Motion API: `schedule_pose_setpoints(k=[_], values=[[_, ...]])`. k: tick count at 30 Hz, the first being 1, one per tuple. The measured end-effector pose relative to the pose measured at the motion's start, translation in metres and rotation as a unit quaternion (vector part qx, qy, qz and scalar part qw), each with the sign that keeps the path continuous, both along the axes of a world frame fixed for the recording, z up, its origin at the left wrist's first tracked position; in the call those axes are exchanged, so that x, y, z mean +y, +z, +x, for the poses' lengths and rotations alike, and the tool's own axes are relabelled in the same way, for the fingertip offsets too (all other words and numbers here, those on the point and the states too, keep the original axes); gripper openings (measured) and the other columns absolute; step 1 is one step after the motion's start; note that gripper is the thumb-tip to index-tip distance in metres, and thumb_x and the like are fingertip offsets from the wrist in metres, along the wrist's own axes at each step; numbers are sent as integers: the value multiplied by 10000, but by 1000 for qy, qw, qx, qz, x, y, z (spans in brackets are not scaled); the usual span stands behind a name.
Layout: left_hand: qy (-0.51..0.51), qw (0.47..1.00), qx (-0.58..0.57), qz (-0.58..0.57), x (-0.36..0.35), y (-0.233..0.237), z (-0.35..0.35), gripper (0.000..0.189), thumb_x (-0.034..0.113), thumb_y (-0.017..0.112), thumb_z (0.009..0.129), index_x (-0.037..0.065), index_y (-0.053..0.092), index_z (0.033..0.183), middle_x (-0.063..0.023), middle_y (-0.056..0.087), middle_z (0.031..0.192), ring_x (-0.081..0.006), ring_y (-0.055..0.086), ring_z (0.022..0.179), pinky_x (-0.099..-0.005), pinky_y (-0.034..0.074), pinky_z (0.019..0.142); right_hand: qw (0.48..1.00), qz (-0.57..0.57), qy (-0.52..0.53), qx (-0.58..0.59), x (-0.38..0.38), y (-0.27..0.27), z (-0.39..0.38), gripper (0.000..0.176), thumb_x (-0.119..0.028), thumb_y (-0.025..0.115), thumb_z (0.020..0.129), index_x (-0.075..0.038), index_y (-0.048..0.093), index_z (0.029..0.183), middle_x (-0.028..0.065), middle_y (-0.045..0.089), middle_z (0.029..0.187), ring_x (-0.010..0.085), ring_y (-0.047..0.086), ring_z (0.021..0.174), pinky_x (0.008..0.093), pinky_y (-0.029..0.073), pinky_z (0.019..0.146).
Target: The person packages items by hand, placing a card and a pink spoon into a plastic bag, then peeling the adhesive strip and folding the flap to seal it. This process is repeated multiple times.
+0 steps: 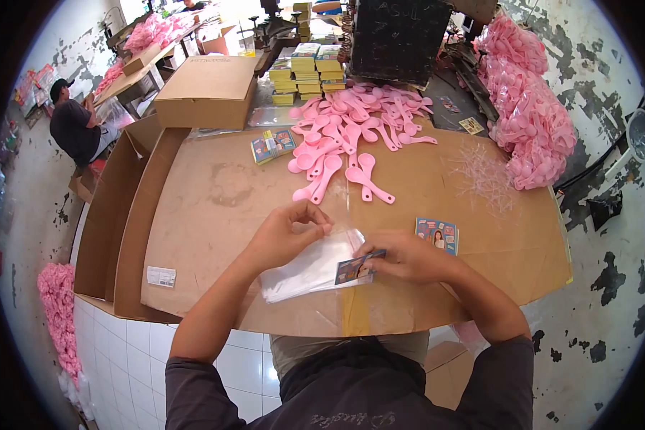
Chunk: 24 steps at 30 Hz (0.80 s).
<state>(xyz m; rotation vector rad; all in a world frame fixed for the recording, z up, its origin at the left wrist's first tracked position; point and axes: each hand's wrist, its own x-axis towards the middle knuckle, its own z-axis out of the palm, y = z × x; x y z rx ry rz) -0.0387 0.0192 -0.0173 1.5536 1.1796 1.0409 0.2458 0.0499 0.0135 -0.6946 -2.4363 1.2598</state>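
Near the table's front edge lies a stack of clear plastic bags [297, 274]. My left hand [292, 233] is over the upper part of the stack, thumb and fingertips pinched together at what looks like the edge of a clear bag. In my right hand [401, 256] a small printed card [355, 268] is gripped between thumb and fingers, over the right end of the bags. Behind my right hand sits a stack of printed cards [438, 235]. Farther back are a heap of pink spoons [347, 129] and a banded bundle of cards [272, 147].
A closed cardboard box [204, 89] and stacked card bundles [304, 68] stand at the back. Thin clear strips [484, 175] lie at the right, beside bagged pink spoons [534, 115]. An open carton [115, 236] borders the left side. Another person [77, 127] sits far left.
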Motion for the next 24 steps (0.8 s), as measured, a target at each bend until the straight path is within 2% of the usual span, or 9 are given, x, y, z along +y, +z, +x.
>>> schedule_pose_setpoints(k=[2,4,8,11,14,17,20,23,24], values=[[7,996,-92,-14,0,5,-7,216,133,739,963,21,628,1111,-69,749,907,-144,713,820,-291,558,727,999,11,28,-12,7,-12,-5,253,-69,687,940,-25,684,1189,105,718,1038,211,680,894,344,542,794],[11,983,-172,-58,-4,24,-11,291,109,706,989,6,558,1217,-133,768,986,-175,749,854,-294,583,745,999,35,-8,8,15,3,-2,280,-55,690,934,-23,674,1212,95,716,995,193,675,869,335,539,780],[3,975,-218,-44,-5,29,-10,363,89,711,982,10,521,1281,-166,769,1023,-219,767,891,-307,608,752,986,67,-143,62,31,26,-7,313,-27,705,919,-20,672,1230,74,703,920,150,657,834,307,530,758],[15,975,-219,-39,-8,23,-1,366,72,714,978,9,526,1286,-155,771,1014,-205,763,887,-295,600,747,969,6,-189,158,31,38,-17,314,-8,709,910,-18,679,1222,77,693,918,134,650,845,292,524,757],[25,977,-206,-43,-10,24,4,382,76,716,980,17,523,1304,-136,773,1005,-177,756,898,-278,581,757,964,6,-169,203,27,40,-23,351,-1,712,903,-24,670,1251,78,691,930,120,634,822,290,516,735],[14,984,-174,-41,-13,27,7,421,76,709,985,10,512,1351,-136,772,1030,-160,750,928,-274,579,778,977,166,-93,100,26,46,-20,327,4,698,933,-23,672,1257,55,689,999,86,624,926,273,508,766],[-16,989,-148,-21,-15,21,12,449,67,700,988,-1,499,1383,-136,767,1049,-145,737,965,-276,583,795,978,192,-38,67,26,40,-24,352,-4,723,919,-34,676,1267,57,685,976,89,622,869,272,502,737],[-20,992,-123,-14,-20,24,19,451,39,690,985,-21,494,1387,-135,760,1040,-133,724,961,-278,590,795,992,36,-97,76,15,43,-40,322,-35,742,923,-24,694,1241,45,686,968,94,611,808,271,503,720],[-19,992,-126,-15,-20,24,20,444,34,684,987,-22,496,1385,-131,759,1039,-129,722,956,-276,590,797,984,-7,-133,120,16,35,-44,280,-44,742,924,-14,704,1200,54,685,954,96,619,809,279,509,710]])
